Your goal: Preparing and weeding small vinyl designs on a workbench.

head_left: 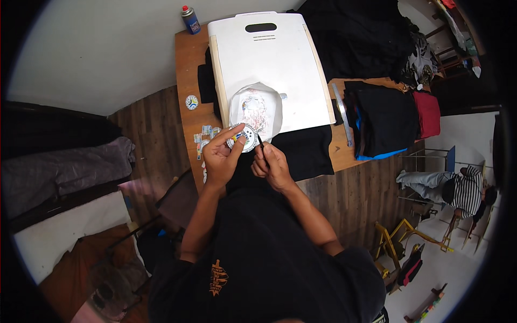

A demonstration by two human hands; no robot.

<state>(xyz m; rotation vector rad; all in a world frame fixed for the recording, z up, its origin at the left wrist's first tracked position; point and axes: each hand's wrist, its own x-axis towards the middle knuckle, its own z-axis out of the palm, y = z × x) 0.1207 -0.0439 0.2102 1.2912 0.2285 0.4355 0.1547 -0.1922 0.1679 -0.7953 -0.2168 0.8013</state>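
Observation:
My left hand (pixel 219 161) pinches a round white patch (pixel 249 138) with a coloured emblem and dark lettering round its edge. In my right hand (pixel 273 166) is a thin black pen-like tool (pixel 260 140), its tip at the patch's right edge; its exact kind does not show. Just beyond both hands, a shallow whitish dish (pixel 233 107) holds reddish and pale scraps. It rests on the near part of a white plastic board (pixel 274 64) with a handle slot. Black cloth (pixel 304 153) lies under the board's near edge.
Another round patch (pixel 191 102) and several small colourful pieces (pixel 205 130) lie on the wooden table (pixel 186 64). A spray can (pixel 190 20) stands at the far left. Rightward are a metal ruler (pixel 343 116) and folded dark clothes (pixel 382 116). A person in stripes (pixel 467 191) is farther right.

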